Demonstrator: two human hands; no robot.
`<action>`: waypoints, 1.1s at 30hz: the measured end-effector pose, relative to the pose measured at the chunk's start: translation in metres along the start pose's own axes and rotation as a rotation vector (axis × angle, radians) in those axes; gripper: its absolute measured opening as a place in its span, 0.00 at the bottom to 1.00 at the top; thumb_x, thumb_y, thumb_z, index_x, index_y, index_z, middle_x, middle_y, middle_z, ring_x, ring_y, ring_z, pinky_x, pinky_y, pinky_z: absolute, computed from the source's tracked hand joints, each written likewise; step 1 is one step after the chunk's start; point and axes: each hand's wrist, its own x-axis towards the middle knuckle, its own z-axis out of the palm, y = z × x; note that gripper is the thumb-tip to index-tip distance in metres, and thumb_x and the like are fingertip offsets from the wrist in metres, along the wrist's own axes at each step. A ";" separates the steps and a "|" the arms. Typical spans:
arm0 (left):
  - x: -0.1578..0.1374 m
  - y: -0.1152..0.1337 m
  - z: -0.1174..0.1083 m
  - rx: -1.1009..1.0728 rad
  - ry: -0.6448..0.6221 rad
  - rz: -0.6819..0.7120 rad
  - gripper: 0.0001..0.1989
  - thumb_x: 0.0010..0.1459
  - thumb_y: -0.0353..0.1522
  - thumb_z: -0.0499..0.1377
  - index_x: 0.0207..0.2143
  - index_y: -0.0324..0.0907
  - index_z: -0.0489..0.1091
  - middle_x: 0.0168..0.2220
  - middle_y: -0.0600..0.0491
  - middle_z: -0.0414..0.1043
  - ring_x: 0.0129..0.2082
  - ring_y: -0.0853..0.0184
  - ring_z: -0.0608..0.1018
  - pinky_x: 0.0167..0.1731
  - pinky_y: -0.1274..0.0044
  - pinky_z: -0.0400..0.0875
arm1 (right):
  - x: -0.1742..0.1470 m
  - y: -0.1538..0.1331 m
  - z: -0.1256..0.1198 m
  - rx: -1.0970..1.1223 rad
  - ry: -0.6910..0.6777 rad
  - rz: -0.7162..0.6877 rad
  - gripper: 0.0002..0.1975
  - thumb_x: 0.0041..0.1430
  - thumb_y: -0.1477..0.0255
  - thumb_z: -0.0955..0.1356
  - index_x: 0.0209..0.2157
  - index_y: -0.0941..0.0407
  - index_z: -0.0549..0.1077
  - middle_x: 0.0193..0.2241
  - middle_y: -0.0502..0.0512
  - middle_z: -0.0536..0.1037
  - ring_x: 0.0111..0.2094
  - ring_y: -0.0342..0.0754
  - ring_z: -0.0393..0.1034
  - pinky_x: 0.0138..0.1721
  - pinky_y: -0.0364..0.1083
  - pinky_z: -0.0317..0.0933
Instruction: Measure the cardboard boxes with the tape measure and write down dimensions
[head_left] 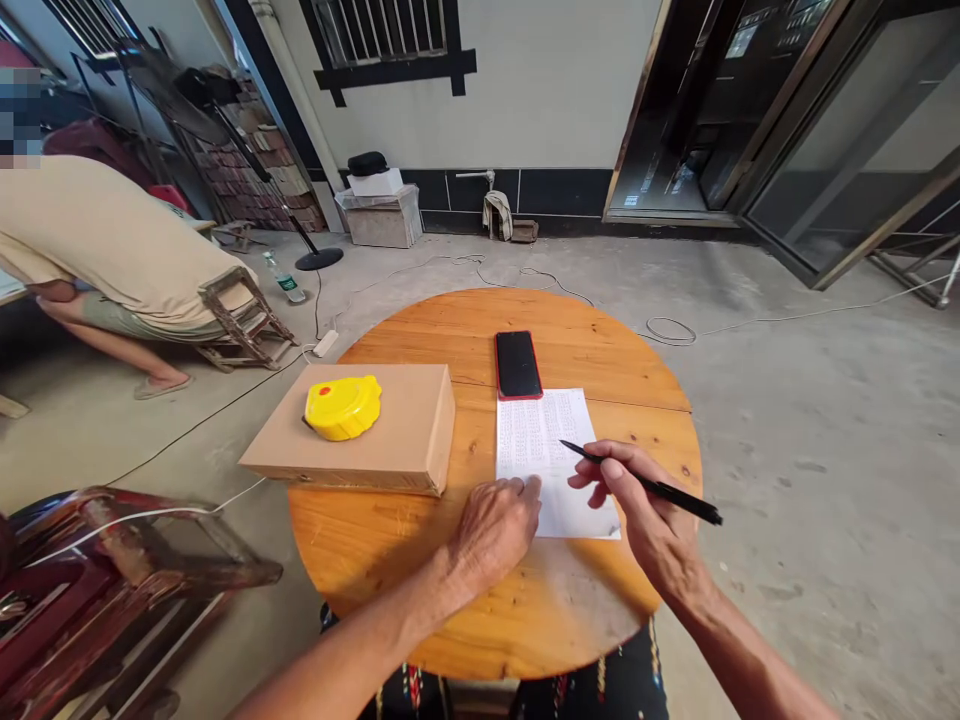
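A sheet of paper [541, 460] with rows of small print lies on the round wooden table [420, 330]; the print is too small to read. My left hand [496, 525] rests on its lower left edge, holding nothing, fingers loosely bent with the tips on the sheet. Between the thumb and fingers of my right hand [651, 500] is a black pen [679, 498]. Its tip points left, over the printed part; I cannot tell whether it touches. A black-screened phone [518, 364] in a red case lies across the paper's top edge.
On the table's left is a cardboard box [375, 420], topped by a yellow tape measure [343, 407]. A wooden stool [142, 540] stands lower left. Another person [112, 230] sits at the left, near a water bottle [283, 278]. Cables [225, 410] run across the floor.
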 end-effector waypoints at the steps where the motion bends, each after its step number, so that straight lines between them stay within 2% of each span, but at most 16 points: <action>1: 0.001 -0.001 0.001 -0.008 0.001 0.001 0.09 0.64 0.29 0.49 0.41 0.40 0.68 0.32 0.51 0.75 0.32 0.63 0.77 0.32 0.74 0.68 | 0.003 0.003 0.002 -0.038 -0.014 0.011 0.09 0.64 0.63 0.65 0.39 0.54 0.72 0.28 0.51 0.77 0.27 0.44 0.71 0.27 0.43 0.65; 4: 0.004 -0.004 0.005 -0.032 0.008 -0.001 0.09 0.64 0.30 0.50 0.42 0.40 0.69 0.31 0.51 0.75 0.31 0.62 0.78 0.30 0.73 0.68 | 0.011 0.011 0.009 -0.137 -0.062 0.020 0.09 0.64 0.64 0.66 0.33 0.54 0.71 0.21 0.46 0.72 0.22 0.42 0.67 0.26 0.42 0.62; 8: 0.004 -0.007 0.013 -0.063 0.057 -0.010 0.10 0.64 0.30 0.52 0.46 0.41 0.68 0.30 0.52 0.76 0.30 0.63 0.78 0.29 0.74 0.68 | 0.022 0.024 0.020 -0.221 -0.118 0.027 0.10 0.65 0.66 0.63 0.32 0.55 0.70 0.19 0.46 0.70 0.22 0.42 0.65 0.26 0.42 0.60; 12: 0.004 -0.011 0.020 -0.086 0.150 0.005 0.07 0.62 0.29 0.54 0.42 0.42 0.69 0.27 0.54 0.74 0.28 0.63 0.78 0.27 0.73 0.68 | 0.028 0.039 0.028 -0.350 -0.150 0.001 0.10 0.62 0.68 0.63 0.29 0.56 0.70 0.20 0.47 0.69 0.22 0.43 0.63 0.25 0.42 0.58; 15: 0.005 -0.012 0.024 -0.107 0.182 0.012 0.05 0.62 0.28 0.54 0.38 0.41 0.69 0.27 0.54 0.74 0.27 0.62 0.77 0.26 0.72 0.69 | 0.029 0.045 0.031 -0.422 -0.121 -0.019 0.09 0.61 0.70 0.63 0.28 0.56 0.70 0.22 0.48 0.71 0.24 0.43 0.63 0.26 0.42 0.57; 22: 0.004 -0.015 0.027 -0.136 0.202 0.030 0.08 0.62 0.28 0.54 0.44 0.40 0.67 0.27 0.55 0.73 0.26 0.63 0.77 0.25 0.72 0.69 | 0.029 0.046 0.031 -0.446 -0.141 -0.001 0.08 0.61 0.71 0.63 0.28 0.55 0.69 0.23 0.49 0.73 0.25 0.44 0.66 0.29 0.42 0.60; 27: 0.005 -0.014 0.024 -0.125 0.178 0.025 0.03 0.62 0.28 0.54 0.36 0.42 0.67 0.26 0.55 0.73 0.25 0.64 0.76 0.24 0.72 0.68 | 0.027 0.047 0.030 -0.458 -0.167 -0.007 0.08 0.62 0.71 0.63 0.29 0.55 0.70 0.24 0.48 0.73 0.26 0.43 0.66 0.30 0.42 0.60; 33: 0.007 -0.014 0.026 -0.149 0.220 0.016 0.07 0.62 0.28 0.54 0.42 0.41 0.67 0.25 0.56 0.72 0.24 0.65 0.76 0.23 0.73 0.68 | 0.028 0.046 0.032 -0.492 -0.192 -0.038 0.09 0.63 0.71 0.63 0.30 0.55 0.70 0.23 0.48 0.72 0.25 0.43 0.66 0.29 0.42 0.60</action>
